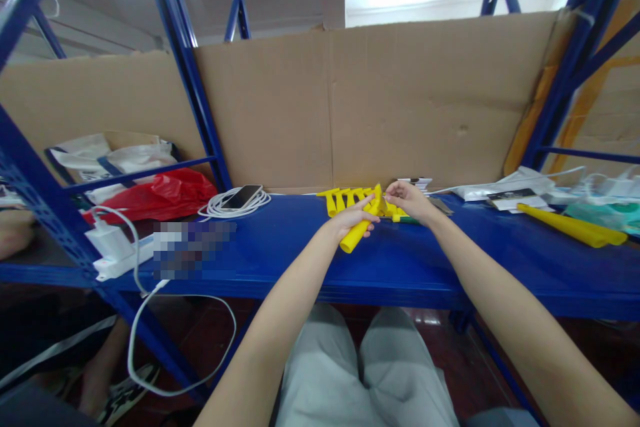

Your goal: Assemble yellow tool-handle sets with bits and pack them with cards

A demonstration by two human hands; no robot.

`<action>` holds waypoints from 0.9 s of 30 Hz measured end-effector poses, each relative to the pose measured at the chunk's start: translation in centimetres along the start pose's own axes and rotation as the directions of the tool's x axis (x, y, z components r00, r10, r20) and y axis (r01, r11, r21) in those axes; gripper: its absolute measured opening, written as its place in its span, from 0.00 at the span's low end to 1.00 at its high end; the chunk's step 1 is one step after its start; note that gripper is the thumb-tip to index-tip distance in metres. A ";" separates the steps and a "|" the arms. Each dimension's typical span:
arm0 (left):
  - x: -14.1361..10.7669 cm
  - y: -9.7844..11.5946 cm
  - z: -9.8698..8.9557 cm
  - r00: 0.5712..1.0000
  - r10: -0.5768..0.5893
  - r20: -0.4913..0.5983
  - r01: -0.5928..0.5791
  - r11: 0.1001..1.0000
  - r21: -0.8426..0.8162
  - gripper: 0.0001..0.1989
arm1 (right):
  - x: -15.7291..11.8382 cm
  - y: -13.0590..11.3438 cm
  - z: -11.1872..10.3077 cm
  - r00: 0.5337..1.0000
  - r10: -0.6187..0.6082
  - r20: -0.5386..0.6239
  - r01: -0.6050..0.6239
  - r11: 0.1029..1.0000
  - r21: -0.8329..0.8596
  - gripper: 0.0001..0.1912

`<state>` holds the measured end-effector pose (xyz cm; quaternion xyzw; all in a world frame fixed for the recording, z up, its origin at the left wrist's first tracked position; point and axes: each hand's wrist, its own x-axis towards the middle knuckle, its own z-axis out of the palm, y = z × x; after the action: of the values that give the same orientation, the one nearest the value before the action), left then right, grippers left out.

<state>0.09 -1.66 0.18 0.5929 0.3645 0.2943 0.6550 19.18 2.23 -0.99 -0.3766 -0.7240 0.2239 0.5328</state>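
My left hand (354, 217) is wrapped round a yellow plastic tube-like handle (354, 238), held tilted with its round end toward me. Close to the far end of that handle, my right hand (407, 199) has its thumb and fingertips pinched together; whatever is between them is too small to make out. Behind my left hand stands a row of several yellow plastic pieces (339, 200). Under my right hand lies a slim tool with a green and yellow handle (407, 219), partly hidden.
Cardboard (400, 100) backs the blue shelf (300, 247). On the left are a coiled white cable (213, 208), a phone (243, 196), a red bag (170, 193) and a power strip (125, 260). Long yellow pieces (573, 225) and white packets (505, 185) lie right. Another person's leg shows lower left.
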 end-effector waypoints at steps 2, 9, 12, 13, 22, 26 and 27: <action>-0.1 0.0 0.0 1.000 -0.001 0.017 0.001 1.000 -0.002 0.43 | -0.2 -0.3 0.2 1.000 0.015 0.000 -0.015 1.000 0.027 0.17; -0.1 -0.2 -0.1 0.998 0.014 0.054 -0.013 1.000 -0.012 0.45 | -0.3 -0.4 0.2 0.998 0.055 0.000 -0.055 0.995 0.086 0.16; 0.0 -0.3 -0.3 0.998 0.011 0.066 -0.011 1.000 0.000 0.45 | -0.3 -0.4 0.2 0.998 0.069 0.001 -0.069 0.994 0.085 0.17; 0.0 -0.3 -0.3 0.998 0.009 0.068 -0.010 1.000 0.004 0.45 | -0.3 -0.4 0.2 0.998 0.070 -0.002 -0.070 0.994 0.081 0.17; -0.1 -0.3 -0.4 0.991 0.037 0.132 -0.036 0.999 -0.007 0.45 | -0.1 0.2 0.0 0.992 0.063 -0.112 -0.070 0.995 -0.065 0.19; -0.1 -0.2 -0.4 0.991 0.044 0.126 -0.041 0.999 -0.021 0.45 | -0.4 0.3 0.0 0.990 0.090 -0.109 -0.103 0.988 -0.112 0.17; -0.1 -0.2 -0.4 0.991 0.048 0.121 -0.045 0.999 -0.029 0.44 | -0.4 0.3 0.1 0.989 0.103 -0.104 -0.115 0.985 -0.127 0.17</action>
<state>-0.32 -1.57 0.00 0.6094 0.3060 0.2777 0.6766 19.22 2.06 -1.47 -0.4606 -0.6889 0.1856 0.5281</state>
